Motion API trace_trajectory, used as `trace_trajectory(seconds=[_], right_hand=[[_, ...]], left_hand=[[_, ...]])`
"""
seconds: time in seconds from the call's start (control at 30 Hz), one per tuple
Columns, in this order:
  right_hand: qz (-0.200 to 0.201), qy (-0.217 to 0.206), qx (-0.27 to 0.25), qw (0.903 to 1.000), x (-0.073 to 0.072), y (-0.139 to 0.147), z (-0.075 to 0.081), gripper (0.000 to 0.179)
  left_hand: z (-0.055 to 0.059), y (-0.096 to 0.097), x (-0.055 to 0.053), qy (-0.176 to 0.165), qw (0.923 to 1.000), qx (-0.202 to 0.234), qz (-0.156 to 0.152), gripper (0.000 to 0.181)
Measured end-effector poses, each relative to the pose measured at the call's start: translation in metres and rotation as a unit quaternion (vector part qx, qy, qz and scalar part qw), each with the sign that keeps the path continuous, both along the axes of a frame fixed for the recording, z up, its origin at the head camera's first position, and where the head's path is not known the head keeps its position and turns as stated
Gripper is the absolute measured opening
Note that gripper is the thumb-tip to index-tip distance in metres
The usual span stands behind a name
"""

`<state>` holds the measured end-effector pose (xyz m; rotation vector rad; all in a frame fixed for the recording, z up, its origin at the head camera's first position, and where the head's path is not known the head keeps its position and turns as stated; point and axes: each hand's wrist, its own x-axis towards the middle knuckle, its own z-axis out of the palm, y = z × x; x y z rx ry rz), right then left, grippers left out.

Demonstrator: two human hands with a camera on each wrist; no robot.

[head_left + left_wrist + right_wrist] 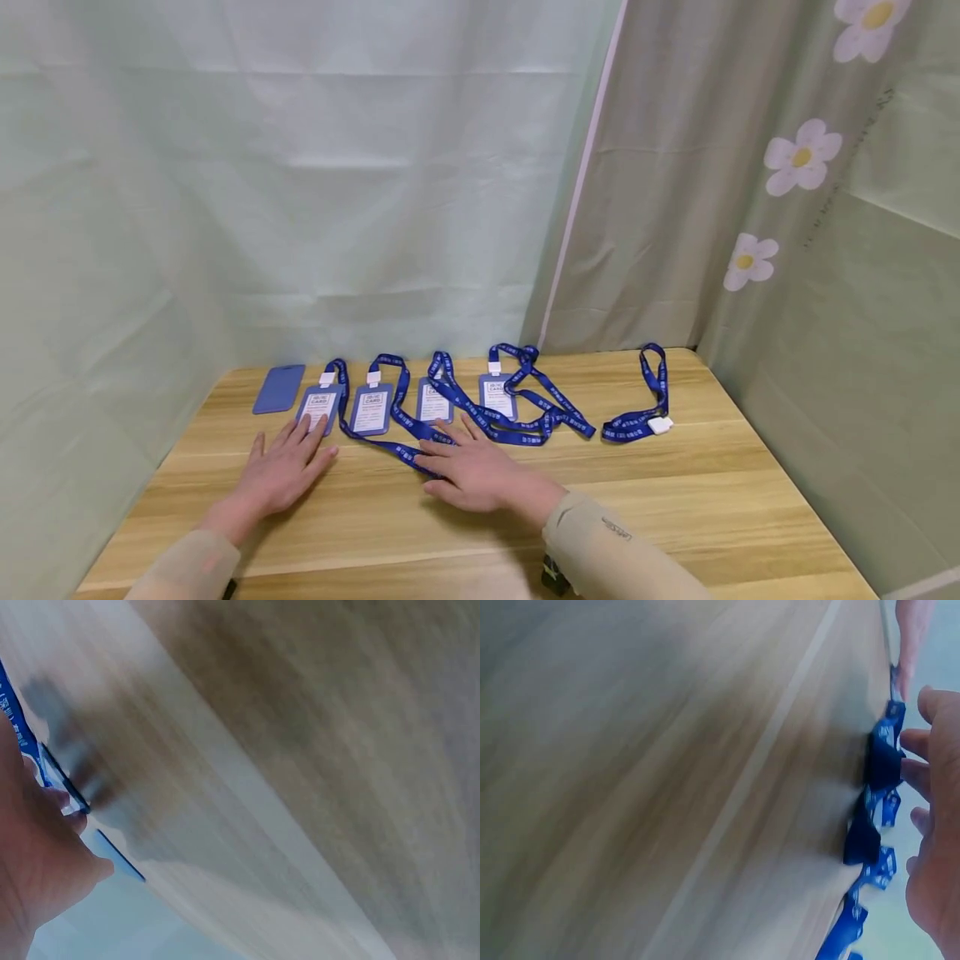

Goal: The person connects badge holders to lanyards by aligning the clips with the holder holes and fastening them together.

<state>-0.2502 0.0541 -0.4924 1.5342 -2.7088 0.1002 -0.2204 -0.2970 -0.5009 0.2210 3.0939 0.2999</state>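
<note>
Several blue ID card holders on printed blue lanyards lie in a row across the wooden table. My left hand (281, 468), fingers spread, reaches the lower edge of the leftmost holder with a lanyard (318, 403). Beside it lies a second card holder (372, 409). My right hand (480, 471) is spread out too, its fingertips at the lanyard straps (491, 429) below a third holder (432, 407). In the right wrist view, those fingers (915, 776) overlap the blue strap. Another holder (497, 395) rests farther right, its strap twisted.
At the far left lies a plain blue card holder (279, 389) without a strap. A separate lanyard (633, 427) with a white clip (660, 426) sits on the right. Curtains (390, 183) hang behind the table (675, 517) and along its sides.
</note>
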Motion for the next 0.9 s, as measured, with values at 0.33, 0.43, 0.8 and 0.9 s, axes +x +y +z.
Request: trace_trajectory(seconds=[0.33,0.43,0.8,0.9], right_hand=[[-0.042,-0.006,-0.070,0.9966,-0.003,0.074,0.007,0.053],[-0.070,-0.012,-0.096,0.9928,-0.005,0.106,0.007,0.050],[-0.182,0.030,-0.158,0.9699,-0.002,0.224,-0.003,0.043],[-0.214,0.017,-0.165,0.9627,0.001,0.245,-0.004,0.041]], left_hand=[[0.011,0.013,-0.002,0.010,0.9997,0.003,-0.024,0.077],[0.015,0.028,-0.001,0.022,0.9989,0.005,-0.042,0.073],[0.023,0.098,0.016,0.055,0.9888,-0.009,-0.139,0.066],[0.024,0.115,0.021,0.039,0.9856,-0.022,-0.163,0.067]])
